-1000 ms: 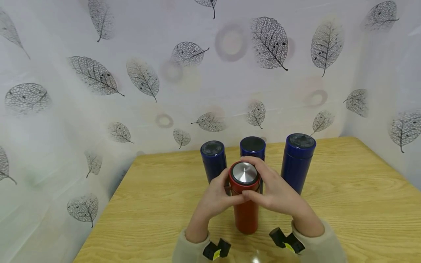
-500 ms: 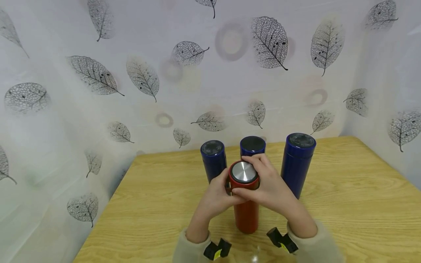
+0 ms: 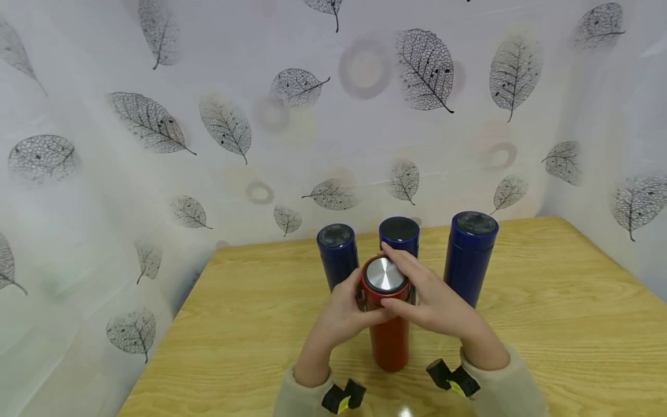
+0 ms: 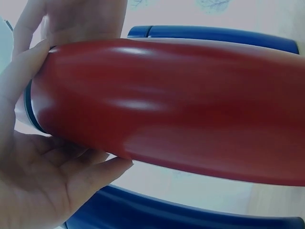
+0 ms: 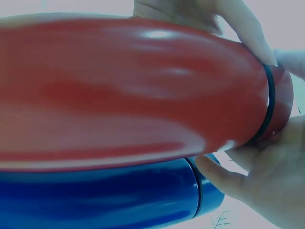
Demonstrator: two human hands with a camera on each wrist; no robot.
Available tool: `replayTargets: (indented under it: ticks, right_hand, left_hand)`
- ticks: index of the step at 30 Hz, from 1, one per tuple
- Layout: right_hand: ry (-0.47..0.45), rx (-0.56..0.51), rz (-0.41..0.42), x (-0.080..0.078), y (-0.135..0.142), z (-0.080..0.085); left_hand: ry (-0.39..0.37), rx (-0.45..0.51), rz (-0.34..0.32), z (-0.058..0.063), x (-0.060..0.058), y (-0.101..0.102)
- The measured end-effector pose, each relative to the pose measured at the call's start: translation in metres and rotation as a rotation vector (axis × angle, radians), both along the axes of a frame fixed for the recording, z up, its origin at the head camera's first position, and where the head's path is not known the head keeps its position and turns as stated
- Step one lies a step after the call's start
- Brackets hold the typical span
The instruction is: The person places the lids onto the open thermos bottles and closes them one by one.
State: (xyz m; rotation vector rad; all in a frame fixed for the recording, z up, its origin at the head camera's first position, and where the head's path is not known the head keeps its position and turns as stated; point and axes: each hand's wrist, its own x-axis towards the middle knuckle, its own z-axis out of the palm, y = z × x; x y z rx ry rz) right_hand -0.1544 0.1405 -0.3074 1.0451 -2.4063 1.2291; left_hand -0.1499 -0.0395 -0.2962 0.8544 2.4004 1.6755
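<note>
A red thermos [image 3: 389,341] stands upright on the wooden table, with a brushed-metal disc [image 3: 385,274] on top of its lid. My left hand [image 3: 341,314] grips the upper body, its thumb across the front just below the lid. From the other side my right hand [image 3: 431,302] holds the lid, thumb in front and fingers at the far rim. A dark ring [image 5: 270,102] marks the seam between lid and body in the right wrist view. Part of the left hand's fingers is hidden behind the thermos.
Three blue thermoses stand behind: one at the left [image 3: 337,255], one in the middle [image 3: 399,231] partly covered by my right hand, and one at the right [image 3: 471,260]. A leaf-patterned curtain [image 3: 250,191] hangs along the table's far edge.
My right hand turned on the lid, its thumb sliding left, then swung back right to about its earlier pose. The left hand and the thermos body stayed in place.
</note>
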Motion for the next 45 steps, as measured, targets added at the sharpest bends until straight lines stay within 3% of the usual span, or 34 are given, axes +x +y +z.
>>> replayTargets:
  ticks: [3,9,12,15,17,21,24,27,32,35,39,42,45]
  right_hand:
    - [0.024,-0.011,-0.041,0.000,-0.002,0.000]
    - [0.041,-0.054,-0.180,-0.001,-0.010,-0.001]
    - [0.032,-0.042,-0.215,-0.001,-0.013,-0.003]
    - [0.046,-0.019,-0.175,-0.002,-0.011,-0.004]
    - [0.050,-0.017,-0.105,-0.002,-0.009,-0.003]
    - [-0.010,-0.036,0.035,0.000,-0.003,0.000]
    - [-0.040,-0.040,0.063,0.001,-0.001,0.001]
    - [-0.010,-0.037,0.008,0.001,-0.002,0.001]
    - [0.007,-0.053,-0.156,-0.001,-0.010,-0.001]
    - [-0.009,-0.050,-0.194,-0.001,-0.013,-0.003]
    - [-0.009,-0.037,-0.092,-0.001,-0.008,-0.002]
    - [-0.027,-0.045,0.035,-0.002,-0.002,-0.001]
    - [-0.038,-0.057,0.078,-0.001,0.001,0.000]
  left_hand:
    - [0.003,0.016,-0.011,-0.004,-0.002,-0.001]
    - [0.019,0.015,-0.006,-0.026,-0.016,-0.002]
    - [0.023,0.009,-0.003,-0.029,-0.018,-0.003]
    - [0.018,0.020,-0.006,-0.028,-0.018,-0.003]
    - [0.019,0.031,-0.011,-0.028,-0.017,-0.003]
    - [0.027,0.034,-0.019,-0.028,-0.017,-0.003]
    - [0.026,0.043,-0.030,-0.029,-0.018,-0.003]
    - [0.022,0.040,-0.031,-0.029,-0.017,-0.004]
    - [0.017,0.011,-0.011,-0.027,-0.017,-0.004]
    - [-0.001,0.004,-0.007,-0.015,-0.010,-0.003]
    - [-0.019,0.000,-0.004,0.002,0.001,-0.001]
    - [-0.015,-0.003,-0.002,0.001,0.001,-0.001]
    - [-0.007,0.003,-0.008,-0.005,-0.002,-0.002]
